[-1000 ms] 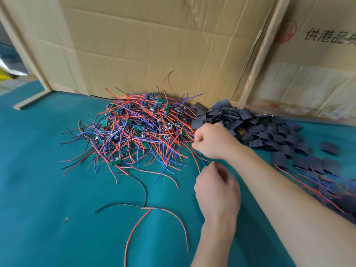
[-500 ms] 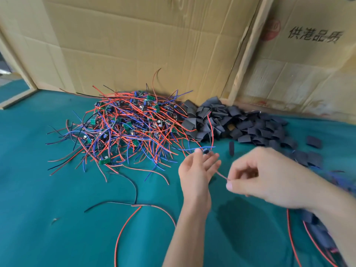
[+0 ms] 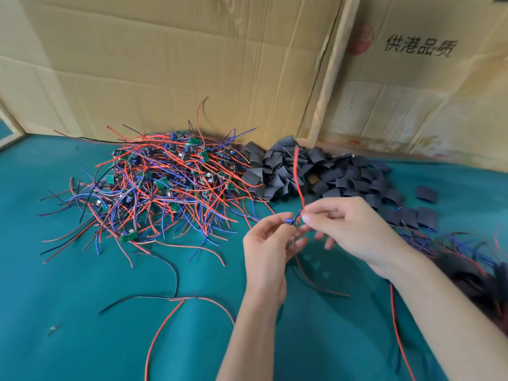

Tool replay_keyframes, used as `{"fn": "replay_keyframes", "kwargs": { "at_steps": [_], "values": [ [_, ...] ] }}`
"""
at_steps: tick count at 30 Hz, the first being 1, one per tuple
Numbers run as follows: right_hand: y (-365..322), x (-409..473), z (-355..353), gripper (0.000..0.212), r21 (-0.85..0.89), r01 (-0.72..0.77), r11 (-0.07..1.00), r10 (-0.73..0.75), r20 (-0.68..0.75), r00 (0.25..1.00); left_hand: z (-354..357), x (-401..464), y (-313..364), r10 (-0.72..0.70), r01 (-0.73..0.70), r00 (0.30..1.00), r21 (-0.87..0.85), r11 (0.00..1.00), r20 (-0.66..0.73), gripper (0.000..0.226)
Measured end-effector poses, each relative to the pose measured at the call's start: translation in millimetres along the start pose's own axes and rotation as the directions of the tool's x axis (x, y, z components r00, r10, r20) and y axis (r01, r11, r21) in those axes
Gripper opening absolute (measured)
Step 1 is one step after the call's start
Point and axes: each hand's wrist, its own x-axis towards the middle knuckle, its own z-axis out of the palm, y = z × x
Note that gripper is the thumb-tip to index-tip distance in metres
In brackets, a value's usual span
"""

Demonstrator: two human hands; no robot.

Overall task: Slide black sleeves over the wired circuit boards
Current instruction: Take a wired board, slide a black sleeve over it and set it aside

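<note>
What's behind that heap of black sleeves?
Behind the sleeves stand cardboard sheets and a wooden strip, upright against the back of the green cloth. The heap hides their bottom edges and the cloth beneath it.

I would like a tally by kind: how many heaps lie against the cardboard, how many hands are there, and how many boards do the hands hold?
heap of wired boards: 1
heap of black sleeves: 1
hands, the left hand and the right hand: 2
held wired board, pinched by both hands: 1
Total: 5
</note>
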Motion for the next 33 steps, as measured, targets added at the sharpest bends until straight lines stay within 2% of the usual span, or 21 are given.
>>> {"fn": "replay_keyframes", "kwargs": {
  "at_steps": [3,6,9,11,12,13,14,15,16,18,20,22,25,29,32,33],
  "values": [
    [3.7,3.2,7.2,0.014,0.078,0.055,0.995,-0.053,-0.026,0.998,-2.4,1.2,-2.4,0.022,-0.028,0.999,0.120,0.992,0.049,0.020],
    [10.0,11.9,6.3,0.015,0.167,0.035,0.985,-0.021,-0.084,0.996,-1.8,0.2,-3.9,0.022,-0.044,0.995,0.221,0.974,0.097,0.018],
    [7.4,19.4,0.7,0.005,0.332,-0.001,0.943,0.000,0.003,1.000,0.9,-0.7,-4.6,0.001,-0.032,0.991,0.227,0.973,0.135,0.015],
    [6.2,28.2,-6.0,0.010,0.471,-0.030,0.882,0.022,0.022,1.000,2.0,0.2,-4.7,-0.013,-0.008,0.995,0.208,0.978,0.100,0.012],
    [7.5,34.6,-8.3,0.014,0.442,-0.034,0.896,0.053,-0.031,0.998,2.3,0.4,-4.8,-0.024,0.008,0.996,0.201,0.980,0.080,0.013],
    [9.5,41.2,-9.6,0.017,0.302,-0.035,0.953,0.078,-0.133,0.988,2.6,0.8,-5.2,-0.029,0.015,0.997,0.199,0.980,0.068,0.011],
    [12.3,48.4,-8.8,0.016,0.076,-0.057,0.995,0.075,-0.247,0.966,2.9,0.7,-5.5,-0.026,0.013,0.998,0.203,0.979,0.062,0.010],
    [14.7,53.7,-4.8,0.016,-0.153,-0.091,0.984,0.040,-0.309,0.950,2.3,1.1,-6.7,-0.014,0.002,0.998,0.214,0.977,0.055,0.012],
    [16.0,56.8,1.5,0.023,-0.343,-0.117,0.932,0.005,-0.310,0.951,1.8,1.1,-7.9,0.004,-0.015,0.999,0.233,0.972,0.048,0.016],
    [18.8,61.1,16.8,0.040,-0.533,-0.147,0.833,0.009,-0.253,0.968,0.6,2.2,-10.4,0.067,-0.077,0.997,0.313,0.947,0.042,0.025],
    [23.6,64.8,28.4,0.042,-0.576,-0.202,0.793,0.049,-0.270,0.962,-0.4,2.6,-12.4,0.137,-0.154,0.988,0.477,0.865,0.071,0.031],
    [28.6,68.4,32.8,0.040,-0.583,-0.237,0.777,0.059,-0.307,0.950,-0.3,0.8,-12.3,0.171,-0.200,0.980,0.563,0.802,0.104,0.038],
    [31.8,71.0,33.3,0.032,-0.564,-0.244,0.789,0.026,-0.366,0.930,1.0,-1.2,-12.6,0.187,-0.211,0.977,0.564,0.798,0.101,0.043],
    [34.4,70.3,35.0,0.015,-0.604,-0.246,0.758,-0.068,-0.448,0.891,-0.5,-0.7,-13.5,0.267,-0.294,0.953,0.643,0.707,0.143,0.036],
    [35.0,69.3,36.6,0.006,-0.606,-0.268,0.749,-0.090,-0.495,0.864,-2.1,0.3,-15.3,0.337,-0.371,0.922,0.678,0.635,0.189,0.037],
    [36.1,68.4,36.5,0.007,-0.598,-0.264,0.756,-0.090,-0.495,0.864,-3.0,1.3,-16.3,0.345,-0.374,0.920,0.686,0.624,0.188,0.031]
  ]
}}
